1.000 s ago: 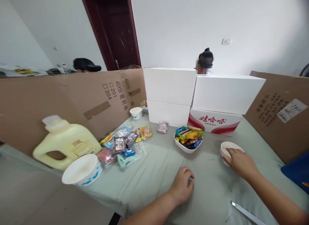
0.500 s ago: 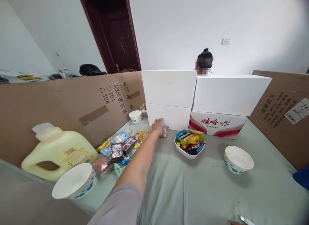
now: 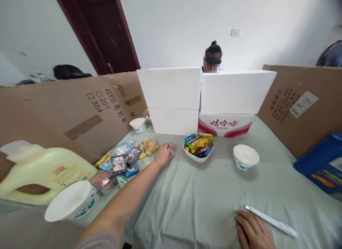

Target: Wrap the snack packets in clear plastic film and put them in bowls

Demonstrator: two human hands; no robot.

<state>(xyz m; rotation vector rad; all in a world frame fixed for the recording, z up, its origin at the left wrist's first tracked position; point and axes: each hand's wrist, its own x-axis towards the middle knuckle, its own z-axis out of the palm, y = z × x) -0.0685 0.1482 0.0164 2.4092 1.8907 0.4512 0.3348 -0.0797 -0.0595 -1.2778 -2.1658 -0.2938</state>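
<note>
Here | left fingers (image 3: 167, 147) curled, gripping packet (image 3: 173, 148) | right fingers (image 3: 245, 219) half-bent (on cloth (image 3: 219, 192))

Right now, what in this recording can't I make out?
All in the head view:
Small packet: mostly covered by the left hand, so its print and whether it is gripped can't be told.
Right hand: its wrist is cut off by the bottom edge.
Blue container: cut off by the right edge.
Item behind the far bowl: partly hidden by that bowl and a white box.
Yellow jug: label print too small to read.
</note>
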